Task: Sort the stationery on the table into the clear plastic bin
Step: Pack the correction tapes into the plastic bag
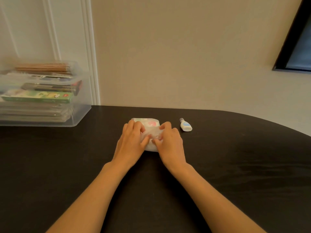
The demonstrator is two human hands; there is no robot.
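A small clear plastic packet (pixel 150 123) with pale pink and green contents lies near the middle of the black table (pixel 235 165). My left hand (pixel 132 140) grips its left side with curled fingers. My right hand (pixel 170 140) pinches its right side, thumb on the wrapper. A small white glue bottle (pixel 185 125) with a blue label lies just right of my right hand. The clear plastic bin (pixel 80 113) stands at the table's far left, holding pencils, a green box, a dark box and flat packs.
The table's far edge meets a beige wall, and its right side curves away. A white door frame (pixel 89 56) rises behind the bin. A dark window (pixel 299 47) sits at the upper right.
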